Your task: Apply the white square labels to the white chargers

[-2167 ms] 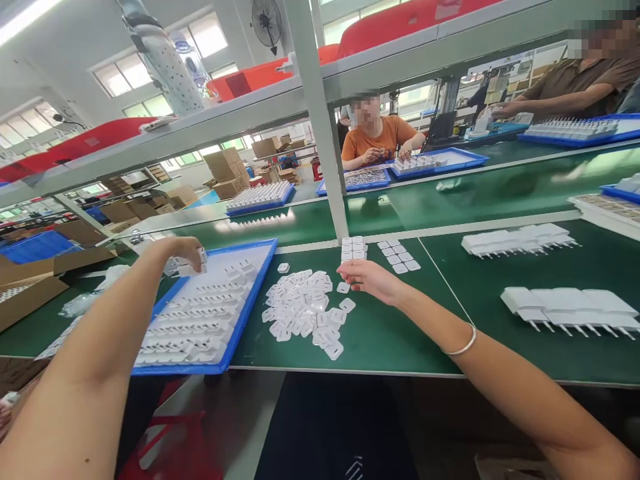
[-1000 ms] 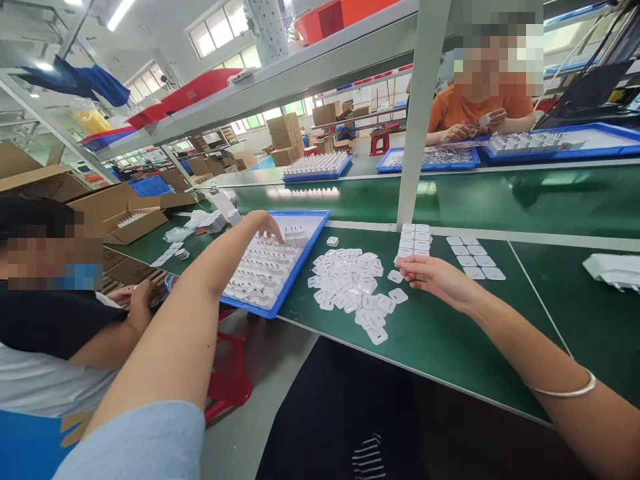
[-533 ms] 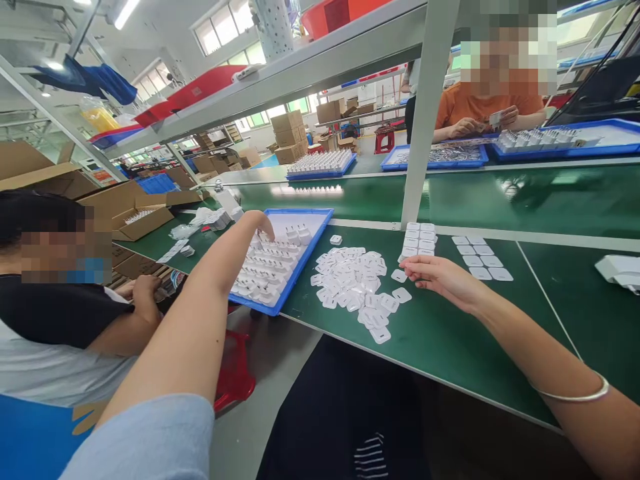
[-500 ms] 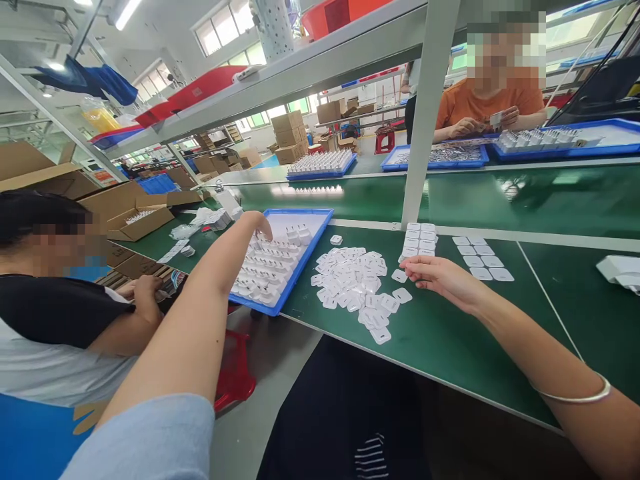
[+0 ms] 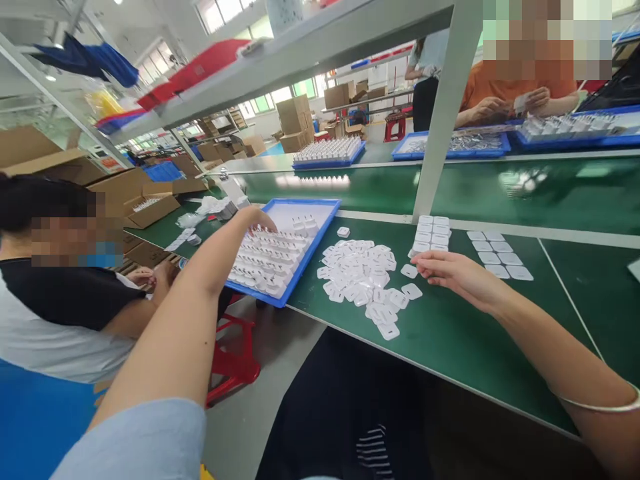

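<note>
My left hand [image 5: 259, 219] reaches over the far left part of a blue-rimmed tray [image 5: 315, 245], bent downward among rows of small white plug housings [image 5: 273, 257] with metal pins pointing up. Its fingertips are mostly hidden, so any hold on a housing cannot be made out. My right hand [image 5: 445, 272] hovers over the green table, fingers stretched out and close together, with nothing visible in them. Its fingertips are beside a loose white square cover [image 5: 409, 271] and a block of white square pieces [image 5: 433, 233]. A heap of similar covers [image 5: 357, 270] lies between my hands.
More white squares lie in two columns [image 5: 500, 255] at the right. A single white piece [image 5: 343, 232] sits behind the heap. A shelf post [image 5: 440, 120] rises at the table's back. One co-worker [image 5: 55, 287] sits at left; another [image 5: 520, 93] works across.
The camera view has shifted slightly, moving the table items rightward in the picture. My left hand stays over the tray with little movement; my right hand stays beside the covers.
</note>
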The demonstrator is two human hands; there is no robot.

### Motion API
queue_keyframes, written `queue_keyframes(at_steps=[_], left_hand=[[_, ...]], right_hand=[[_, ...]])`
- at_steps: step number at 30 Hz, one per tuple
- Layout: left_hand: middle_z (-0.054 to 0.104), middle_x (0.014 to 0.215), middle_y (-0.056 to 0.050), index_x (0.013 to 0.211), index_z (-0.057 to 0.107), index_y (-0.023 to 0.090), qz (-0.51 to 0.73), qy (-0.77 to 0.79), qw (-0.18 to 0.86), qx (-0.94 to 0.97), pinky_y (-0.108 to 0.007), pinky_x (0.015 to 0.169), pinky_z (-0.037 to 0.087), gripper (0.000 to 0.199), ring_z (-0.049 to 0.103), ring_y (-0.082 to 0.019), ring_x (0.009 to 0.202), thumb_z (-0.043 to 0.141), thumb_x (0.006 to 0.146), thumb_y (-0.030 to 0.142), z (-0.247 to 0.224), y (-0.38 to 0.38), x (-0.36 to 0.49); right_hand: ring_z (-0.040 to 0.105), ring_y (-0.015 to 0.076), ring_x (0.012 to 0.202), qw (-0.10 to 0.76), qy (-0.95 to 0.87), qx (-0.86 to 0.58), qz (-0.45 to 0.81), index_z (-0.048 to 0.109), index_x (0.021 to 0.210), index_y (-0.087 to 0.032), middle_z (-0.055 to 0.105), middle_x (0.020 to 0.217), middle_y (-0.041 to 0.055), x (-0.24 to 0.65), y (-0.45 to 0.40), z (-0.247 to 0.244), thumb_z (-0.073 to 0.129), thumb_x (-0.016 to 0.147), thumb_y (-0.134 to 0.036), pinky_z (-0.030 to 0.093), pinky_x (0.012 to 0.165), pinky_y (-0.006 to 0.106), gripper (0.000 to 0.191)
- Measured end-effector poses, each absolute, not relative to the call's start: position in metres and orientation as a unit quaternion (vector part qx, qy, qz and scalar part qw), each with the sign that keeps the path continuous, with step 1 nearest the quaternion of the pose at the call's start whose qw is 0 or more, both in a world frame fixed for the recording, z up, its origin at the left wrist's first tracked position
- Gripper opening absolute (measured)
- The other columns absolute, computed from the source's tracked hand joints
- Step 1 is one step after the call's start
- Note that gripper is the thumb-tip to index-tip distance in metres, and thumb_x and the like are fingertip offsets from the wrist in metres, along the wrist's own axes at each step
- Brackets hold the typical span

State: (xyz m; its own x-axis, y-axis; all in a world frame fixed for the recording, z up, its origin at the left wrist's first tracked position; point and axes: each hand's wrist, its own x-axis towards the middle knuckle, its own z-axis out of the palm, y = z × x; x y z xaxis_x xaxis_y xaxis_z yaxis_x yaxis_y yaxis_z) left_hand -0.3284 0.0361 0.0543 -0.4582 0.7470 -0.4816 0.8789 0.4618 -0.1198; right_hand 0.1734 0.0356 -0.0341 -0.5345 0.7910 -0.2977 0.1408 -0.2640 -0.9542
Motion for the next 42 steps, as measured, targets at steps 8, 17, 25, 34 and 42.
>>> queue_keyframes(at_steps=[8, 17, 25, 34, 42], left_hand=[[0.059, 0.139, -0.021, 0.125, 0.067, 0.017, -0.190, 0.836, 0.295, 0.422, -0.037, 0.089, 0.054, 0.076, 0.057, -0.037, 0.125, 0.074, 0.066, 0.065, 0.064, 0.028, -0.339], [0.062, 0.134, -0.022, 0.132, 0.064, 0.016, -0.177, 0.829, 0.305, 0.434, -0.042, 0.096, 0.049, 0.089, 0.051, -0.038, 0.131, 0.060, 0.069, 0.079, 0.074, 0.026, -0.340], [0.033, 0.162, -0.012, 0.159, 0.021, 0.023, -0.069, 0.792, 0.240, 0.557, -0.040, 0.105, 0.045, 0.085, 0.041, -0.033, 0.142, 0.008, 0.091, 0.072, 0.063, 0.064, -0.287], [0.057, 0.138, -0.015, 0.131, 0.059, 0.016, -0.169, 0.752, 0.313, 0.554, -0.050, 0.102, 0.050, 0.052, 0.058, -0.028, 0.124, 0.060, 0.091, 0.050, 0.049, 0.089, -0.240], [0.059, 0.135, -0.012, 0.120, 0.064, 0.015, -0.151, 0.753, 0.314, 0.559, -0.049, 0.103, 0.049, 0.038, 0.058, -0.026, 0.122, 0.066, 0.091, 0.040, 0.056, 0.079, -0.233]], right_hand=[[0.057, 0.0202, 0.089, 0.236, -0.566, -0.416, 0.671, 0.076, 0.095, -0.021, 0.065, 0.096, 0.0088, 0.174, 0.040, -0.042, 0.079, 0.073, -0.045, 0.050, 0.075, 0.030, 0.033], [0.056, 0.0173, 0.087, 0.227, -0.560, -0.407, 0.685, 0.076, 0.091, -0.021, 0.065, 0.093, 0.0063, 0.172, 0.037, -0.038, 0.078, 0.075, -0.041, 0.048, 0.076, 0.028, 0.026], [0.056, 0.0166, 0.087, 0.230, -0.552, -0.416, 0.685, 0.075, 0.092, -0.021, 0.065, 0.091, 0.0049, 0.173, 0.040, -0.039, 0.075, 0.078, -0.038, 0.047, 0.078, 0.028, 0.023], [0.055, 0.0132, 0.085, 0.233, -0.557, -0.412, 0.682, 0.073, 0.096, -0.019, 0.062, 0.091, 0.0031, 0.177, 0.041, -0.033, 0.069, 0.085, -0.035, 0.046, 0.077, 0.024, 0.019], [0.055, 0.0133, 0.085, 0.223, -0.567, -0.404, 0.682, 0.072, 0.095, -0.017, 0.064, 0.091, 0.0041, 0.177, 0.041, -0.031, 0.068, 0.084, -0.034, 0.045, 0.079, 0.026, 0.020]])
